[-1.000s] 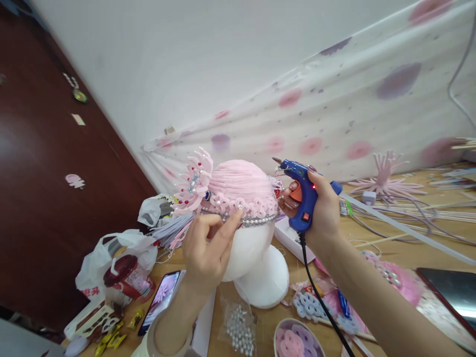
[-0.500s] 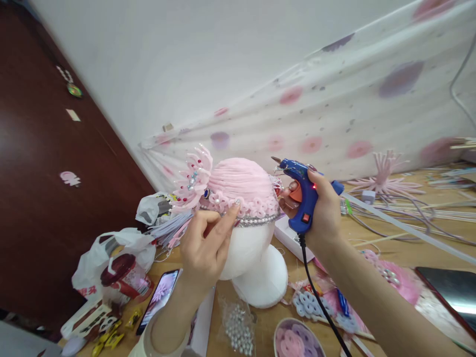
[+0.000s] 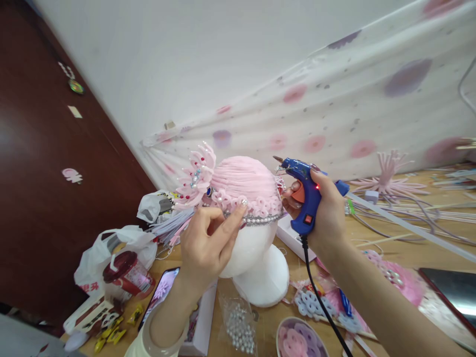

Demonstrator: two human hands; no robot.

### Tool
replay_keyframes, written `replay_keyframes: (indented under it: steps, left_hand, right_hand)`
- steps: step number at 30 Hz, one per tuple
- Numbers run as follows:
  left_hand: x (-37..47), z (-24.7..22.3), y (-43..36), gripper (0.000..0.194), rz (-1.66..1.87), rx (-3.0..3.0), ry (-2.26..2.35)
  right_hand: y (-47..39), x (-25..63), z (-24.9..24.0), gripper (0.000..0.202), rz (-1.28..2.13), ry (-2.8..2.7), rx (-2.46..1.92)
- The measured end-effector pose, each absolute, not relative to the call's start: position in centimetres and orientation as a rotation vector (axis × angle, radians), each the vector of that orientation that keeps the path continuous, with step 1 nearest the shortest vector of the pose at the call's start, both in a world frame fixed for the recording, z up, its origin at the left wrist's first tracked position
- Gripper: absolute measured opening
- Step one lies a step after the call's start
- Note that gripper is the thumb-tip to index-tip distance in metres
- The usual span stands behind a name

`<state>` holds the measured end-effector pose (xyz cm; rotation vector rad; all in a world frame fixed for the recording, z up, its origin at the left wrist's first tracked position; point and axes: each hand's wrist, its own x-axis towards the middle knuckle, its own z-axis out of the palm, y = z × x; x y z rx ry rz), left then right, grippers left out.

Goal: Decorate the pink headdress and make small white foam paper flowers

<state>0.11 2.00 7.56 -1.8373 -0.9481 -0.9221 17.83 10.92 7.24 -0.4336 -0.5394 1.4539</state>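
Note:
A pink headdress (image 3: 241,173) with ridged strands covers a white foam mannequin head (image 3: 247,253). Small pink flowers and a silver-and-pearl band (image 3: 262,219) run along its lower edge. A large pink flower ornament (image 3: 195,178) with red and blue beads stands at its left side. My left hand (image 3: 208,243) is closed at the lower edge, its index fingertip against the flower trim; what lies between the fingertips is hidden. In my right hand (image 3: 327,213) is a blue hot glue gun (image 3: 308,198), nozzle up and left, fingers around the orange trigger, a red light showing.
A bag of pearls (image 3: 240,329) and a bowl of pink and purple loops (image 3: 301,342) lie in front. At left are a phone (image 3: 159,295), a red cup (image 3: 130,272) and a plastic bag (image 3: 89,263). The glue gun's black cord (image 3: 320,297) trails down right.
My left index fingertip has slid slightly right along the flower trim. My right hand keeps the glue gun in nearly the same place. The whole view has shifted a little.

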Motion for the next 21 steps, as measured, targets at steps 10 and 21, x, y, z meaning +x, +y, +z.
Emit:
replay_keyframes:
  steps: [10, 21]
  left_hand:
    - [-0.4, 7.8, 2.4, 0.033, -0.892, -1.829, -0.937]
    - [0.7, 2.3, 0.3, 0.083, -1.513, -1.435, -1.306]
  right_hand:
    - [11.0, 17.8, 7.2, 0.024, 1.452, -0.527, -0.44]
    - [11.1, 17.9, 6.9, 0.028, 1.477, -0.549, -0.4]
